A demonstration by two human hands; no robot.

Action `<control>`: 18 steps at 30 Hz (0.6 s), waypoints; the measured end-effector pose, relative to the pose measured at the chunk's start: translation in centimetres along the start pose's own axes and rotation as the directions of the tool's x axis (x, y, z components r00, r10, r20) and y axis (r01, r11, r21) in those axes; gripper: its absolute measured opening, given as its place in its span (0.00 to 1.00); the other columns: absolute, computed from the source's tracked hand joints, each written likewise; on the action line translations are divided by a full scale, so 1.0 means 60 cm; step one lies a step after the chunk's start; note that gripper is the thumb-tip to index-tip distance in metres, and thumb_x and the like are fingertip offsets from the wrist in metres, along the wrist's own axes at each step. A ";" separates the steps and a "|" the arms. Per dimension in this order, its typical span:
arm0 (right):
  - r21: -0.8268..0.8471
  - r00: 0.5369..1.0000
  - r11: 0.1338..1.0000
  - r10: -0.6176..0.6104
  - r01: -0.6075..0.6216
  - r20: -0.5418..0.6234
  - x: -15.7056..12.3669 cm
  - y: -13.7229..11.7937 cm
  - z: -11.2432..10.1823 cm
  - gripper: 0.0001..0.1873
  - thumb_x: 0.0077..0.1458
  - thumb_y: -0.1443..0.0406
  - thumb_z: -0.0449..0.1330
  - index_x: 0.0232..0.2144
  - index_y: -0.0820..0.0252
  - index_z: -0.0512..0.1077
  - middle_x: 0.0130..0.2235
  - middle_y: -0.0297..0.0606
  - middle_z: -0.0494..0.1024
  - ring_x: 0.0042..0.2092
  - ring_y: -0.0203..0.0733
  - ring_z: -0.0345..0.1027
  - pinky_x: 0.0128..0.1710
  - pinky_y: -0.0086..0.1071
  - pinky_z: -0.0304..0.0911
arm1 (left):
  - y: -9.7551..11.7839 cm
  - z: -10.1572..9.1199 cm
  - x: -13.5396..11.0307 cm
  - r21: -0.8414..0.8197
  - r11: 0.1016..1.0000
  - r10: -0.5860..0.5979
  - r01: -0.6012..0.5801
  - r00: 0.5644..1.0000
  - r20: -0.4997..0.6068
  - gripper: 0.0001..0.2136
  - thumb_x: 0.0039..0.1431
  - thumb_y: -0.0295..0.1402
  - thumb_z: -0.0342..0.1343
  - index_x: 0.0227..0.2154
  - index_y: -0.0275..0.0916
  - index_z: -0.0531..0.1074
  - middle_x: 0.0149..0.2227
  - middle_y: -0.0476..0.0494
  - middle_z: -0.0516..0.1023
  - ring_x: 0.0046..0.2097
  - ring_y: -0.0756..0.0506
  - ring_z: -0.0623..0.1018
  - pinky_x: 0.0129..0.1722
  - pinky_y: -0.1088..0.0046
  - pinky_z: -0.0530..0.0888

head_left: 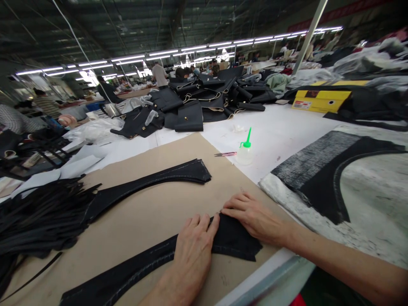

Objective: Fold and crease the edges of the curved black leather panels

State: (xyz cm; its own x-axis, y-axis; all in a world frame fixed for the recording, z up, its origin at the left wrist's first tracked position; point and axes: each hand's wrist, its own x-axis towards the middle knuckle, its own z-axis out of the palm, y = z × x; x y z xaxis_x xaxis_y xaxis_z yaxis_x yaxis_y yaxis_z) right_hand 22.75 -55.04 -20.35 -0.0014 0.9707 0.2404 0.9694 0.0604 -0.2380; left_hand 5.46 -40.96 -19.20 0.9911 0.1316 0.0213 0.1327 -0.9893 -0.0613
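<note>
A long curved black leather piece lies on a brown cardboard sheet near the table's front edge. My left hand rests flat on its wide right end, fingers stretched out. My right hand presses flat on the same end's upper edge, fingers extended to the left. Neither hand grips anything. A stack of similar curved black pieces lies farther back on the cardboard.
A heap of thin black strips sits at the left. A small glue bottle with a green nozzle and a pink cutter stand beyond the cardboard. A paint-stained board lies at the right. Black bag parts pile up behind; people work in the distance.
</note>
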 end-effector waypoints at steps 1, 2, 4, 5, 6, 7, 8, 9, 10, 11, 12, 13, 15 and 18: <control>-0.016 1.000 1.000 -0.007 0.007 0.007 -0.001 0.001 0.000 0.21 0.59 0.76 0.48 0.51 0.59 0.69 0.47 0.43 0.72 0.49 0.45 0.61 0.50 0.43 0.53 | 0.001 0.000 0.002 0.002 1.000 -0.001 0.001 1.000 0.002 0.25 0.59 0.18 0.42 0.58 0.43 0.62 0.42 0.43 0.74 0.42 0.42 0.72 0.42 0.63 0.72; -0.027 1.000 1.000 -0.011 0.011 0.013 -0.003 0.003 0.001 0.22 0.58 0.76 0.48 0.51 0.60 0.69 0.48 0.43 0.72 0.49 0.45 0.61 0.51 0.44 0.52 | 0.003 0.000 0.003 0.004 1.000 -0.001 0.001 1.000 0.004 0.25 0.60 0.18 0.43 0.58 0.43 0.62 0.42 0.44 0.73 0.42 0.42 0.72 0.41 0.63 0.72; -0.039 1.000 0.999 -0.017 0.018 0.024 -0.009 0.010 0.001 0.23 0.58 0.76 0.48 0.52 0.60 0.68 0.49 0.43 0.72 0.50 0.46 0.60 0.52 0.45 0.51 | 0.006 0.001 0.005 0.012 1.000 -0.002 0.002 1.000 0.005 0.25 0.60 0.18 0.43 0.58 0.43 0.62 0.41 0.43 0.73 0.42 0.42 0.72 0.41 0.63 0.72; -0.043 0.999 0.999 -0.023 0.025 0.028 -0.013 0.014 0.000 0.23 0.58 0.76 0.47 0.53 0.60 0.67 0.51 0.43 0.72 0.51 0.46 0.60 0.52 0.46 0.51 | 0.007 0.001 0.005 0.016 1.000 -0.004 0.004 1.000 0.003 0.25 0.59 0.18 0.43 0.58 0.43 0.62 0.42 0.43 0.73 0.42 0.42 0.72 0.41 0.62 0.71; -0.050 0.999 0.998 -0.034 0.035 0.032 -0.018 0.019 -0.001 0.24 0.57 0.76 0.47 0.54 0.60 0.66 0.52 0.42 0.71 0.52 0.47 0.59 0.53 0.46 0.50 | 0.008 0.002 0.004 0.019 1.000 -0.006 0.006 1.000 -0.001 0.25 0.59 0.18 0.44 0.59 0.43 0.61 0.42 0.43 0.73 0.42 0.42 0.72 0.42 0.62 0.71; -0.059 0.999 0.997 -0.043 0.045 0.030 -0.023 0.023 -0.002 0.25 0.57 0.76 0.47 0.55 0.60 0.66 0.53 0.42 0.70 0.54 0.47 0.59 0.54 0.47 0.50 | 0.009 0.003 0.004 0.021 1.000 -0.007 0.007 1.000 -0.009 0.26 0.59 0.18 0.44 0.59 0.43 0.61 0.42 0.43 0.73 0.42 0.42 0.72 0.42 0.62 0.71; -0.071 0.999 0.996 -0.047 0.048 0.021 -0.028 0.026 -0.003 0.26 0.56 0.77 0.47 0.56 0.60 0.65 0.54 0.42 0.70 0.55 0.47 0.58 0.54 0.47 0.50 | 0.010 0.003 0.004 0.022 1.000 -0.008 0.008 1.000 -0.016 0.26 0.59 0.18 0.44 0.59 0.44 0.60 0.43 0.43 0.73 0.42 0.42 0.72 0.43 0.62 0.71; -0.086 0.999 0.996 -0.039 0.039 0.001 -0.033 0.028 -0.004 0.27 0.55 0.77 0.47 0.56 0.61 0.65 0.55 0.42 0.69 0.56 0.47 0.57 0.55 0.48 0.49 | 0.011 0.003 0.004 0.022 1.000 -0.008 0.009 1.000 -0.023 0.27 0.59 0.18 0.44 0.59 0.44 0.60 0.43 0.43 0.73 0.42 0.42 0.72 0.43 0.61 0.71; -0.100 0.999 0.995 -0.021 0.018 -0.028 -0.036 0.028 -0.005 0.28 0.54 0.78 0.46 0.55 0.61 0.66 0.55 0.42 0.69 0.56 0.47 0.57 0.55 0.48 0.50 | 0.012 0.003 0.005 0.022 1.000 -0.006 0.007 1.000 -0.029 0.27 0.59 0.18 0.44 0.60 0.45 0.59 0.43 0.43 0.72 0.42 0.42 0.72 0.43 0.61 0.71; -0.113 0.998 0.994 0.003 -0.010 -0.061 -0.038 0.026 -0.006 0.28 0.53 0.78 0.46 0.54 0.61 0.66 0.55 0.43 0.69 0.56 0.48 0.57 0.55 0.48 0.50 | 0.013 0.003 0.006 0.025 1.000 -0.004 0.005 0.999 -0.034 0.27 0.58 0.18 0.45 0.60 0.45 0.59 0.43 0.43 0.72 0.42 0.42 0.72 0.42 0.61 0.71; -0.119 0.996 0.992 0.028 -0.039 -0.090 -0.038 0.021 -0.006 0.28 0.53 0.78 0.46 0.54 0.62 0.67 0.55 0.44 0.69 0.56 0.48 0.58 0.55 0.47 0.52 | 0.014 0.003 0.007 0.029 1.000 -0.001 0.002 0.999 -0.034 0.27 0.58 0.18 0.45 0.60 0.44 0.59 0.43 0.43 0.73 0.42 0.42 0.72 0.42 0.61 0.71; -0.118 0.993 0.991 0.046 -0.059 -0.108 -0.037 0.015 -0.006 0.27 0.53 0.78 0.46 0.54 0.61 0.67 0.54 0.45 0.69 0.55 0.48 0.59 0.54 0.47 0.53 | 0.015 0.003 0.008 0.034 0.999 0.002 -0.001 0.999 -0.033 0.27 0.58 0.18 0.45 0.59 0.44 0.59 0.42 0.43 0.73 0.41 0.42 0.72 0.41 0.62 0.71; -0.097 0.993 0.993 0.052 -0.062 -0.103 -0.031 0.001 -0.003 0.27 0.55 0.78 0.46 0.55 0.60 0.66 0.53 0.45 0.69 0.53 0.47 0.61 0.53 0.47 0.55 | 0.017 0.003 0.010 0.042 0.999 0.002 0.000 0.999 -0.032 0.26 0.58 0.19 0.46 0.59 0.43 0.60 0.41 0.43 0.72 0.40 0.42 0.72 0.39 0.63 0.71; -0.065 0.998 0.997 0.037 -0.041 -0.058 -0.025 -0.014 0.004 0.27 0.56 0.77 0.45 0.56 0.59 0.66 0.52 0.44 0.70 0.51 0.46 0.62 0.53 0.47 0.56 | 0.019 0.004 0.005 0.028 1.000 -0.006 0.008 0.999 -0.045 0.25 0.58 0.20 0.47 0.59 0.43 0.60 0.40 0.44 0.73 0.40 0.42 0.72 0.39 0.63 0.72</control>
State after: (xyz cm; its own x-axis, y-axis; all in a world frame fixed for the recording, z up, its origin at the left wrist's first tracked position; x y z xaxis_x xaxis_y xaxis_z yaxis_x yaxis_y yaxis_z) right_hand 21.91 -56.47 -20.74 0.0486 0.9572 0.2853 0.9826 0.0054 -0.1855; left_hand 5.93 -42.01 -19.52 0.9886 0.1349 0.0670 0.1406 -0.9860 -0.0894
